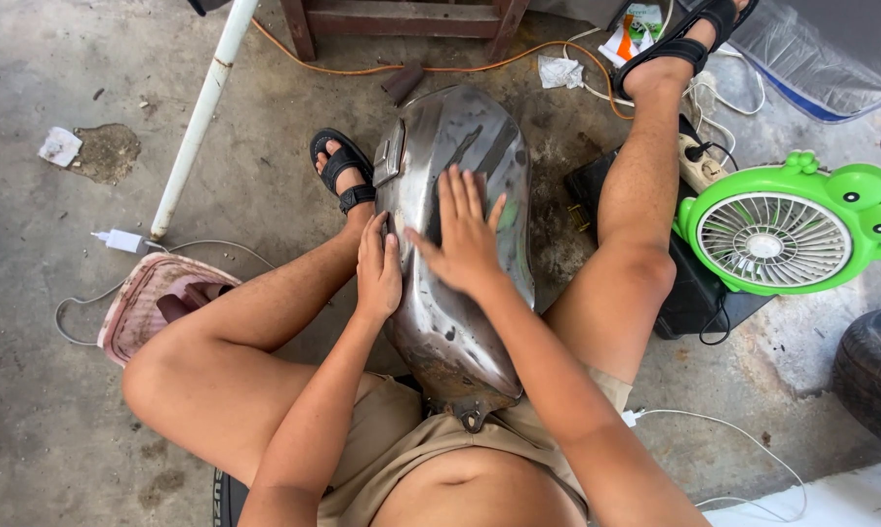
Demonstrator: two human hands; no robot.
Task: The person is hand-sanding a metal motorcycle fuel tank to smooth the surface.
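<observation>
Both hands lie flat and unclenched on a bare-metal motorcycle fuel tank [455, 254]: left hand [378, 273] at its side, right hand [465, 239] on top.

Person seated, knees bent and spread wide, bare legs to either side, sandalled feet forward. Both forearms reach forward between the thighs, converging. Left hand [378, 273]: palm down, fingers together and extended, pointing away from the body, wrist straight; no closed grip. Right hand [463, 232]: palm down, fingers spread and flat, thumb angled out toward the left hand, set slightly farther forward. Thumb tip of the right hand lies just beside the left fingertips. Elbows slightly bent.
</observation>
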